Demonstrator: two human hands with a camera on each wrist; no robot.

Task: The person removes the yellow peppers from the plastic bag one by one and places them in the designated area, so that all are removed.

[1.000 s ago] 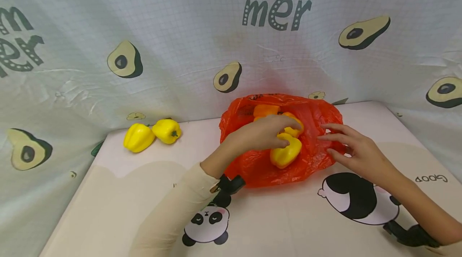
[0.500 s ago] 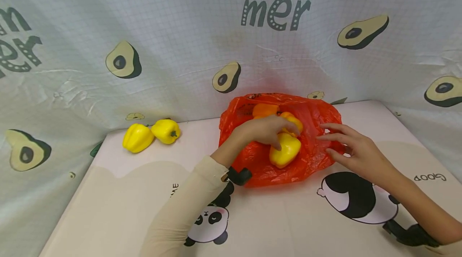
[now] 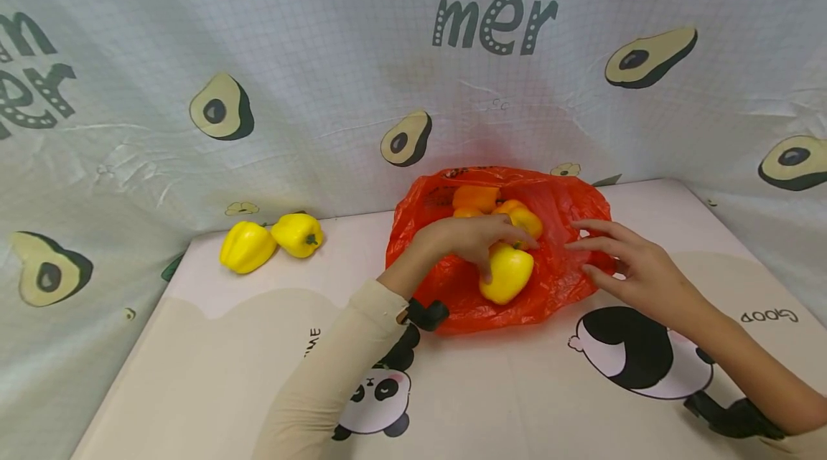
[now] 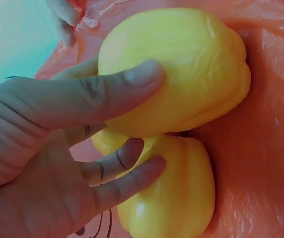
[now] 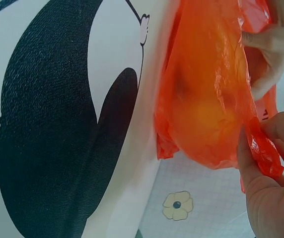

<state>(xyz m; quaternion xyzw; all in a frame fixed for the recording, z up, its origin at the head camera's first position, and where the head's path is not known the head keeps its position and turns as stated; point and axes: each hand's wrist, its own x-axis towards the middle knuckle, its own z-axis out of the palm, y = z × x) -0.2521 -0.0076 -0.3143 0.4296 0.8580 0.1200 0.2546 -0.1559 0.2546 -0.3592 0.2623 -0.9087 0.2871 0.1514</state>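
A red plastic bag (image 3: 452, 306) lies with its mouth open at the back of the table. Inside it, my left hand (image 3: 455, 237) grips a yellow bell pepper (image 3: 508, 277), thumb on the near side and fingers reaching over the top. The left wrist view shows the thumb pressed along this pepper (image 4: 181, 64), with another yellow pepper (image 4: 177, 193) under the lower fingers. Deeper in the bag sit several more peppers, one of them orange-looking (image 3: 477, 197). At the bag's right edge, my right hand (image 3: 636, 266) pinches the plastic between thumb and fingers, plain in the right wrist view (image 5: 266, 148).
Two yellow bell peppers, a left one (image 3: 248, 247) and a right one (image 3: 298, 235), lie together at the table's back left. A patterned sheet (image 3: 323, 87) hangs behind the table (image 3: 213, 374), whose cover carries printed pandas.
My left hand has reached further into the bag and closed round the front yellow pepper, which has turned and shifted slightly left and nearer. My right hand stays at the bag's edge.
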